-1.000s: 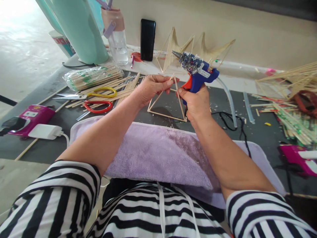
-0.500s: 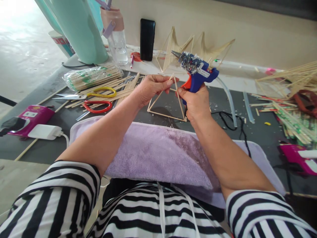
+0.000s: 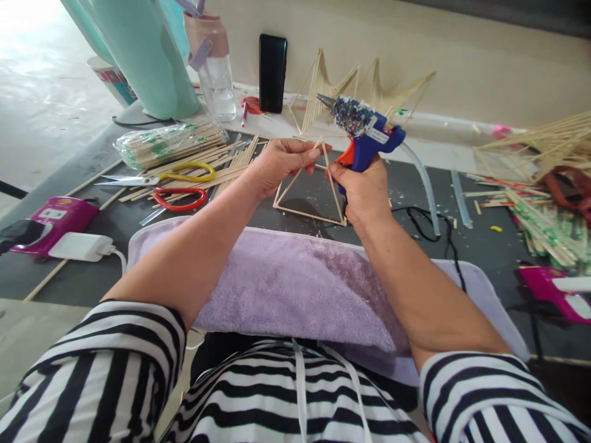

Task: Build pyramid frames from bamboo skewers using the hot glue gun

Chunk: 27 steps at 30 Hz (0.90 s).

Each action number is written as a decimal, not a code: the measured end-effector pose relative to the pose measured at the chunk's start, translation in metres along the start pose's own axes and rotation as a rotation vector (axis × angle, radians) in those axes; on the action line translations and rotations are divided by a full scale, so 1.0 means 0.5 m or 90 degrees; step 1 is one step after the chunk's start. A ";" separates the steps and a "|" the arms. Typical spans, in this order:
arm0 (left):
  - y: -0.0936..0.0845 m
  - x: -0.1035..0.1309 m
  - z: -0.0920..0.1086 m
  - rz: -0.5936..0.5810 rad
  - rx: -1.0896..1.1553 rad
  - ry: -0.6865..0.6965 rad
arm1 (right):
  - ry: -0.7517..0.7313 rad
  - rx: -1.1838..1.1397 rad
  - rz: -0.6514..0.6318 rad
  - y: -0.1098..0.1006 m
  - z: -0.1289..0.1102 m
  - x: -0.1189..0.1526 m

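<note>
Blue is worn by the glue gun (image 3: pixel 370 146) at one o'clock, orange by its trigger (image 3: pixel 346 152); pale tan is shown by the stick frame (image 3: pixel 310 215). Yellow and red are flashed by the scissor handles (image 3: pixel 188 171) at ten, magenta by the socket block (image 3: pixel 64 212) at nine. Lavender is spread across the towel (image 3: pixel 281 283) at six, and the shirt (image 3: pixel 258 387) is striped black and white.

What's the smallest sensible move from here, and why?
Probably a brief steady hold: the left hand pinches the stick frame near its top corner, while the right hand holds the glue gun, its nozzle aimed away from that corner. Any glue there is too small to judge.
</note>
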State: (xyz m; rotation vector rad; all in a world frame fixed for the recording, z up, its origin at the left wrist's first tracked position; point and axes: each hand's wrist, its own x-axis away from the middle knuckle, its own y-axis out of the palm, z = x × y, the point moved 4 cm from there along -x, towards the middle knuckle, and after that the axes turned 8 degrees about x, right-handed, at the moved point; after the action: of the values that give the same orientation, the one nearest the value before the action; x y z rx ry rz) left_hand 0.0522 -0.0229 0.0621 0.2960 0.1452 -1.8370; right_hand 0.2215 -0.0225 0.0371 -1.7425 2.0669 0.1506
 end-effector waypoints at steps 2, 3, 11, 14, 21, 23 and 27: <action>0.000 0.001 0.000 0.005 -0.002 -0.010 | -0.001 -0.001 0.001 0.000 0.000 0.000; 0.000 0.001 0.000 0.007 -0.003 -0.015 | -0.004 0.000 -0.001 0.000 -0.001 0.000; 0.000 0.001 0.000 0.010 -0.008 -0.016 | -0.006 -0.009 0.003 -0.001 -0.002 0.002; 0.000 0.001 0.000 0.018 -0.003 -0.019 | -0.009 -0.005 0.000 -0.001 -0.001 0.002; 0.000 0.003 0.000 0.031 -0.016 -0.025 | 0.005 -0.010 0.008 -0.001 -0.007 0.003; 0.001 0.002 0.000 0.024 -0.014 -0.019 | 0.012 -0.019 0.015 0.000 -0.009 0.004; 0.003 0.003 0.003 0.016 -0.010 -0.015 | 0.005 -0.017 0.006 0.001 -0.011 0.004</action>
State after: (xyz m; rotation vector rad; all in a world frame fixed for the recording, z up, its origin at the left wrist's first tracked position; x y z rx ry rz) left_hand 0.0529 -0.0248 0.0630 0.2650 0.1392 -1.8136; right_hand 0.2193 -0.0262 0.0409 -1.7520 2.0884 0.1759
